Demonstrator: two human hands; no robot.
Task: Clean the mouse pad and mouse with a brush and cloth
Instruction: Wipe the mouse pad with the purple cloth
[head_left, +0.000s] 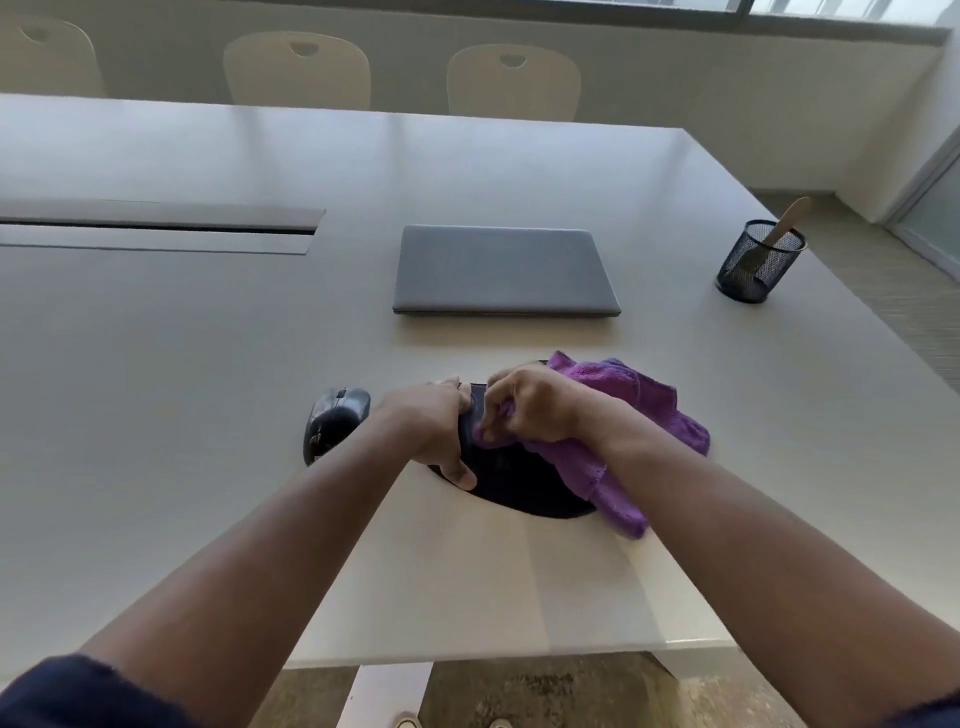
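Black mouse (336, 422) sits on the white table (208, 338), just left of the black round-edged mouse pad (519, 483). Left hand (435, 426) grips the pad's left edge, thumb on top, fingers curled round it. Right hand (530, 402) pinches a bunched purple cloth (623, 415) against the pad; the cloth drapes over its right side.

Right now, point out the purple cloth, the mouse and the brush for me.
purple cloth (639, 400): head view, on the bunched fabric right of the right hand.
mouse (335, 423): head view, on its dark top shell.
brush (789, 218): head view, on the wooden handle sticking out of the mesh cup.
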